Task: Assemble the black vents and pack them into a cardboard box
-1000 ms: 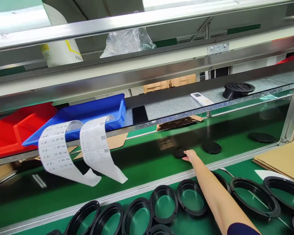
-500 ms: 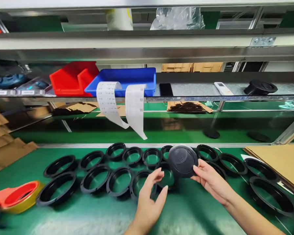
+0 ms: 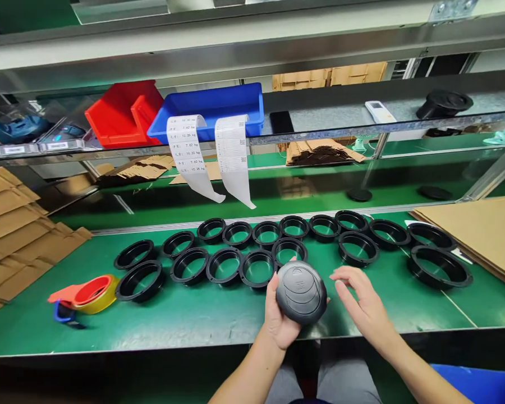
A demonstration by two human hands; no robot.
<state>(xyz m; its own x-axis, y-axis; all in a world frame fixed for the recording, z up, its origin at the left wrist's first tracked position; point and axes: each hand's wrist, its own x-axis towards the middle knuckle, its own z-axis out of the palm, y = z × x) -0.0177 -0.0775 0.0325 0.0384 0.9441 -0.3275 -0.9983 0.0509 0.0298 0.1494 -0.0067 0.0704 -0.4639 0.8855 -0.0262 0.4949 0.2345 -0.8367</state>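
A round black cap (image 3: pixel 302 293) with an oval raised mark on its face rests in my left hand (image 3: pixel 280 322), whose fingers wrap around its side and underneath. To the right of the cap, a small gap away, my right hand (image 3: pixel 364 300) holds nothing, with its fingers bent and thumb apart. Behind the hands, several black flanged rings stand on the green bench in rough rows. Nearest the cap are one ring (image 3: pixel 273 252) partly behind it and another ring (image 3: pixel 358 238) beyond my right hand.
A tape dispenser (image 3: pixel 93 293) lies at the left, near stacked cardboard (image 3: pixel 12 224). Flat cardboard (image 3: pixel 483 224) covers the right end. On the shelf sit a red bin (image 3: pixel 122 115), a blue tray (image 3: pixel 219 106) with hanging label strips (image 3: pixel 231 151), a phone (image 3: pixel 281 122) and a black part (image 3: pixel 445 104).
The cap has passed from my right hand to my left hand and come lower, closer to the bench's front edge. My right hand has let go. The view has tilted down.
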